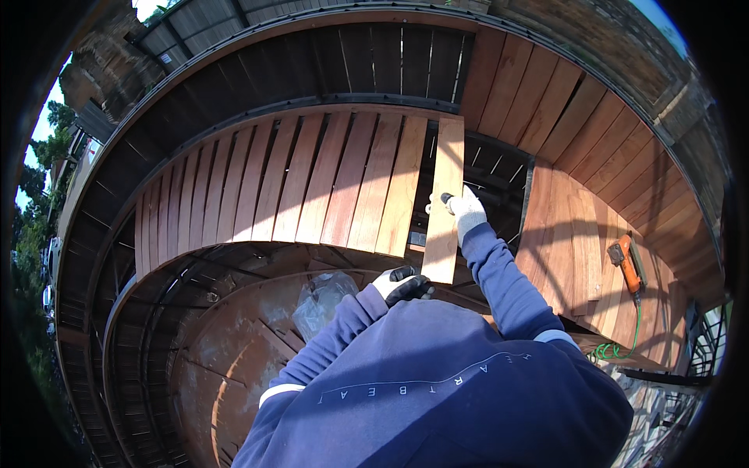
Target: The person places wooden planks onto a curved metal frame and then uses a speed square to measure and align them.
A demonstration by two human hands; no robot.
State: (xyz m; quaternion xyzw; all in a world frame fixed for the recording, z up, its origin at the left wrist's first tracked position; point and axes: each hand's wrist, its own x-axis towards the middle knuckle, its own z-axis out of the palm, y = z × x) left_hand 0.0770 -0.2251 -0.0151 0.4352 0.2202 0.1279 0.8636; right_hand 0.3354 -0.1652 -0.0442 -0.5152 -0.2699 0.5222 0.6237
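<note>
A pale reddish-brown wooden board [442, 242] lies lengthwise over the gap at the end of a row of slats. My right hand [468, 210], in a white and dark work glove, is closed on it, thumb on top and fingertips showing at its left edge. Beside the board's near end, my left hand [402, 285], gloved alike, has its fingers curled. Whether they touch the board or hold anything is hidden. Left of the board runs the curved row of wooden slats [312, 183], with narrow gaps between them.
On the wooden planks [546, 234] at right rests an orange and black power tool [626, 264] with a green hose [636, 327]. An open framework [499, 175] shows between board and planks. Below, a clear plastic bag [324, 300] lies on a brown floor [199, 374].
</note>
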